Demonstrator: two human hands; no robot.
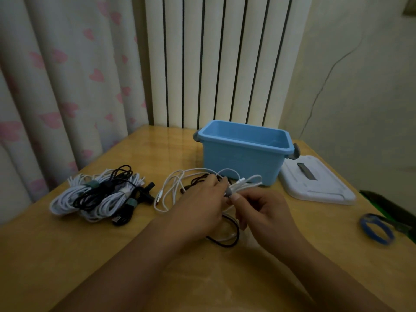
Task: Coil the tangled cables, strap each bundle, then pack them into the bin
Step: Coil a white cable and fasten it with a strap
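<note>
A loose white cable [177, 188] lies tangled with a dark cable [225, 240] on the tabletop [67, 255], just in front of the blue bin [238, 163]. Its gathered strands run up into both hands at the middle of the tabletop. The left hand [202, 206] lies over the tangle with its fingers curled down onto the strands, so its grip closes on the white cable from above. The right hand [263, 212] meets it from the right, thumb and forefinger pinching the same white strands just beside the left fingertips, where a small grey piece [229, 191] shows; what that piece is cannot be told. White loops fan out to the left of the grip and toward the bin's front wall, and the dark cable curves out below the hands.

The bin stands open. Its white lid [315, 183] lies flat on the tabletop to its right. Well to the left of the hands rests a heap of coiled white and black bundles [99, 197], some strapped with greenish ties [92, 184]. Near the right edge lies a blue ring [376, 228].
</note>
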